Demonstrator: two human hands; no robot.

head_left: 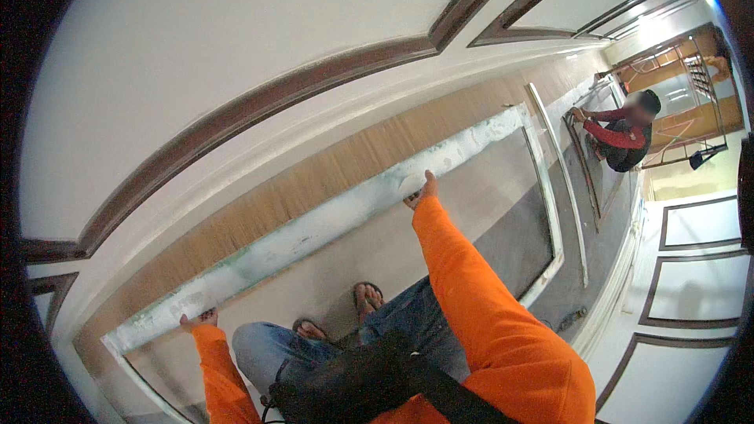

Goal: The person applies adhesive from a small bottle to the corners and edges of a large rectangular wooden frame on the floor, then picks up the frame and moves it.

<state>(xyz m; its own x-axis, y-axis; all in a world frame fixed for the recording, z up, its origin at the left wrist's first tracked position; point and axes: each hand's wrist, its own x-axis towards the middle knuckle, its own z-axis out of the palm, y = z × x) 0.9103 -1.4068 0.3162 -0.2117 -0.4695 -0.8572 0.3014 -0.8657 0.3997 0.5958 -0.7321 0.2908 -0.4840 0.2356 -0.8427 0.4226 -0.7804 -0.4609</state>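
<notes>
A long rectangular frame (306,229), coated in patchy white with greenish spots, runs slantwise in front of me. Its broad side lies nearest the wall, and thinner bars close the far right and near left ends. My left hand (200,319) is closed on the inner edge of the broad side, towards its left end. Farther right, my right hand (422,191) grips the same edge, fingers bent around it. A pale rounded patch shows beside each hand; whether it is a loose piece or part of the coating I cannot tell. My sandalled feet are inside the frame's outline.
A narrow white strip (559,180) lies beyond the frame's right end. Past it, a person in red sleeves (628,135) crouches over another, dark frame (585,169). Metal scaffolding (691,122) stands behind. A white wall with brown mouldings (259,110) borders the left; a small dark object (572,317) lies right.
</notes>
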